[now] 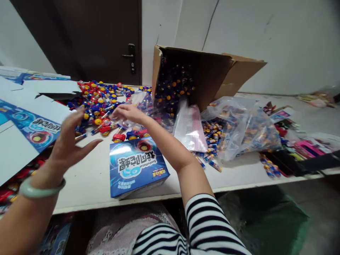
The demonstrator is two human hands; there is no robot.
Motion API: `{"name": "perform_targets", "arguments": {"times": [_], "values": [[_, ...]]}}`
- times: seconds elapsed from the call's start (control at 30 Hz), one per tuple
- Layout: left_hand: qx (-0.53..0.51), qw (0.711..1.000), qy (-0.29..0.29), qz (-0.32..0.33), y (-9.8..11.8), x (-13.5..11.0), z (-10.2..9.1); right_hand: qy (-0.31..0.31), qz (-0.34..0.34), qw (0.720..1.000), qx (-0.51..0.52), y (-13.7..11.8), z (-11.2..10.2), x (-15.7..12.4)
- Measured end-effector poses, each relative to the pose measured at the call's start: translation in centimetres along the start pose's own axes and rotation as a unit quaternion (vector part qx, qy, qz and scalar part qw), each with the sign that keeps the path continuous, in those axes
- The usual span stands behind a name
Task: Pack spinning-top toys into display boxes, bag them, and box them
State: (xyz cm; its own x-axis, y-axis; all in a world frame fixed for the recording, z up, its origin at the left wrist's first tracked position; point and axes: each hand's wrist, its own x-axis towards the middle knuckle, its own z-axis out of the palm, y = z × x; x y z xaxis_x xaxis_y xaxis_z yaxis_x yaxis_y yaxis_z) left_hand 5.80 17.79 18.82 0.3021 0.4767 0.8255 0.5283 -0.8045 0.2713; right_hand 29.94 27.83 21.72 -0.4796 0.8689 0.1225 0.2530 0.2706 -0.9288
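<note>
My left hand (71, 145), wearing a pale green bangle (42, 188), hangs open in the air above the white table, holding nothing. My right hand (127, 113) is stretched out over a heap of small red, blue and yellow plastic toys (99, 102), its fingers loosely together and empty. Just below that hand stands a blue printed product box (136, 166), upside down to me. Red toy pieces (135, 134) lie between the box and the heap. Left of my hands lie flat blue-and-white printed cardboard sheets (32, 120).
A tipped cardboard carton (191, 74) full of toys opens toward me behind the heap. Clear plastic bags of packaged toys (252, 131) lie to its right. Loose tubes, a black tray and pink items sit at the right end. A dark door stands behind.
</note>
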Motion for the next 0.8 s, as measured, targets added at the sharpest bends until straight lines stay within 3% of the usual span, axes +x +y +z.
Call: {"name": "perform_targets", "arguments": {"times": [0.07,0.13,0.2,0.27,0.33,0.4,0.47,0.53,0.6,0.67,0.73,0.8], "values": [[-0.016,0.992,-0.038,0.121,-0.3,4.1,-1.0,-0.158,-0.021,0.987,0.025,-2.6,2.3,-1.4],[-0.092,0.979,-0.151,0.105,-0.3,7.0,-1.7,-0.242,-0.072,0.965,0.068,-5.2,2.8,-3.3],[-0.179,0.951,-0.251,0.000,-0.1,8.1,-1.9,-0.213,-0.131,0.963,0.098,-7.3,1.4,-5.1],[-0.214,0.928,-0.285,-0.103,0.2,7.8,-1.5,-0.130,-0.156,0.977,0.072,-8.7,-1.2,-6.6],[-0.187,0.936,-0.258,-0.151,0.4,7.2,-1.0,-0.058,-0.137,0.988,-0.028,-9.5,-4.2,-7.9],[-0.113,0.961,-0.203,-0.149,0.7,7.4,-0.3,0.028,-0.113,0.976,-0.185,-10.3,-6.3,-8.9],[-0.011,0.981,-0.153,-0.121,1.6,8.6,0.6,0.130,-0.117,0.923,-0.342,-11.4,-6.8,-9.6],[0.087,0.982,-0.148,-0.079,3.2,10.9,1.4,0.200,-0.133,0.855,-0.459,-12.5,-5.5,-9.6],[0.165,0.971,-0.168,-0.034,5.2,13.4,2.0,0.216,-0.109,0.804,-0.543,-13.0,-3.4,-9.0],[0.223,0.963,-0.148,-0.027,6.6,15.4,1.9,0.210,-0.039,0.770,-0.601,-12.3,-1.9,-8.1],[0.248,0.963,-0.092,-0.054,7.0,16.3,1.2,0.191,0.038,0.741,-0.643,-10.7,-1.7,-7.5],[0.244,0.965,-0.068,-0.074,6.2,15.8,0.3,0.162,0.104,0.716,-0.671,-8.5,-3.0,-7.2]]}}
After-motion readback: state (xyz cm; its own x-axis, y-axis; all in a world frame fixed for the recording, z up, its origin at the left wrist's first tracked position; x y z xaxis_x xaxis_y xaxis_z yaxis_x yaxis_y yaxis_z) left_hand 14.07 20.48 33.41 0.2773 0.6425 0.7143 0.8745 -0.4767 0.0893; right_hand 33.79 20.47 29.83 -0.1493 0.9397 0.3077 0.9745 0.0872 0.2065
